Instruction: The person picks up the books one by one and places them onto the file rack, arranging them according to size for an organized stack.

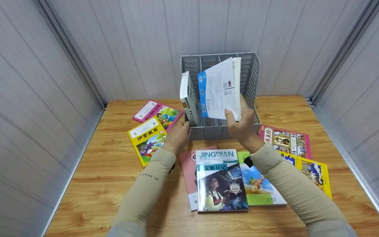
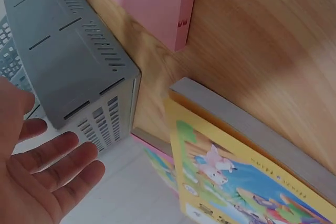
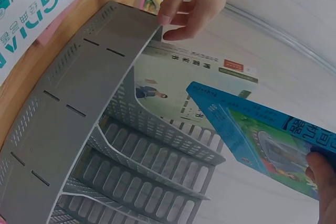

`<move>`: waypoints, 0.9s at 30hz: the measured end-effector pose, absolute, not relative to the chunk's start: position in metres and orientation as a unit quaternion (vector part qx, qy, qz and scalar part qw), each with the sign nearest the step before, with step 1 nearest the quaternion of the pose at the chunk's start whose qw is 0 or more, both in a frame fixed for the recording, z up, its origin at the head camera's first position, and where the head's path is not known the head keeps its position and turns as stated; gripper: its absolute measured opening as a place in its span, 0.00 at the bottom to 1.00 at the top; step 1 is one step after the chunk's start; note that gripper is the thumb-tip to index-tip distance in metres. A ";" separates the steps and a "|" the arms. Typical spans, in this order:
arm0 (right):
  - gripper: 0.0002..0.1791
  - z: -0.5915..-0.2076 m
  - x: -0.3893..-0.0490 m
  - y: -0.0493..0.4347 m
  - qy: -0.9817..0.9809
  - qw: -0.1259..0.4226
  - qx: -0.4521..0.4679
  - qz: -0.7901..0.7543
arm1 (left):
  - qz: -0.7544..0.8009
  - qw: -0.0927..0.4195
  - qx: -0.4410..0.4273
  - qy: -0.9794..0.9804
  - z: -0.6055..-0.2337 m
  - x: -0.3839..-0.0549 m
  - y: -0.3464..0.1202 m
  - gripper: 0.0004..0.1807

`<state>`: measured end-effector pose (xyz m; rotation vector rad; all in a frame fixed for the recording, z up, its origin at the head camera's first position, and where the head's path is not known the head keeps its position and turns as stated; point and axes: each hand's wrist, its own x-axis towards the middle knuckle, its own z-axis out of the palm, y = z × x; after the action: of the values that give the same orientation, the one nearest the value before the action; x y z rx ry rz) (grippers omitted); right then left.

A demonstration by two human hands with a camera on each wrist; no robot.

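My right hand [image 1: 244, 123] grips a book with a white back cover and blue spine [image 1: 217, 90], holding it tilted above the grey file rack [image 1: 209, 133]. In the right wrist view, the same book shows a blue illustrated front cover [image 3: 262, 135], with the thumb on it. My left hand [image 1: 178, 135] is at the rack's front left corner; in the left wrist view its fingers [image 2: 68, 156] are loosely extended beside the rack's side wall. A thick book with a pale cover [image 3: 176, 77] stands in the leftmost compartment of the rack.
A yellow book [image 1: 148, 140] overlaps a pink one [image 1: 143, 112] left of the rack. In front lie a JINGDIAN book [image 1: 222, 184], a pink book [image 1: 188, 171] and a green-blue book [image 1: 258, 184]. Red [image 1: 288, 141] and yellow [image 1: 317, 171] books lie right. Panel walls surround the table.
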<state>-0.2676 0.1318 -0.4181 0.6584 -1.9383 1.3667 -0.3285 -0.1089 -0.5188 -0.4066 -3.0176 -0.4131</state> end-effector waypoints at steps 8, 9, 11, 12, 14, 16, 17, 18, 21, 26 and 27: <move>0.36 -0.426 -0.283 0.115 -0.764 0.311 0.267 0.499 | -0.077 -0.002 -0.133 -0.988 -0.523 -0.336 -0.103 0.24; 0.36 -0.427 -0.285 0.113 -0.768 0.309 0.265 0.494 | -0.067 -0.003 -0.133 -0.989 -0.523 -0.337 -0.102 0.25; 0.36 -0.429 -0.289 0.109 -0.777 0.305 0.262 0.485 | -0.048 -0.004 -0.135 -0.990 -0.523 -0.337 -0.100 0.26; 0.36 -0.430 -0.290 0.107 -0.779 0.304 0.260 0.482 | -0.042 -0.004 -0.134 -0.990 -0.522 -0.338 -0.099 0.25; 0.36 -0.431 -0.294 0.103 -0.785 0.305 0.255 0.476 | -0.031 -0.009 -0.134 -0.990 -0.521 -0.339 -0.098 0.23; 0.36 -0.431 -0.296 0.098 -0.790 0.302 0.252 0.471 | -0.025 -0.014 -0.136 -0.990 -0.519 -0.340 -0.097 0.20; 0.36 -0.432 -0.298 0.096 -0.792 0.302 0.250 0.468 | -0.024 -0.017 -0.138 -0.990 -0.517 -0.341 -0.098 0.19; 0.36 -0.432 -0.300 0.094 -0.795 0.303 0.247 0.464 | -0.022 -0.018 -0.141 -0.990 -0.516 -0.341 -0.098 0.18; 0.36 -0.433 -0.305 0.087 -0.802 0.294 0.242 0.460 | -0.025 -0.022 -0.157 -0.987 -0.514 -0.343 -0.101 0.16; 0.37 -0.436 -0.315 0.076 -0.812 0.251 0.232 0.473 | -0.039 -0.028 -0.177 -0.983 -0.515 -0.345 -0.107 0.17; 0.37 -0.437 -0.317 0.075 -0.815 0.238 0.227 0.476 | -0.041 -0.026 -0.177 -0.983 -0.516 -0.346 -0.108 0.17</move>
<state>-0.3174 0.0749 -0.4372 0.6232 -2.2344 1.3057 -0.3456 -0.1078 -0.5155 -0.5666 -3.1402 -0.1298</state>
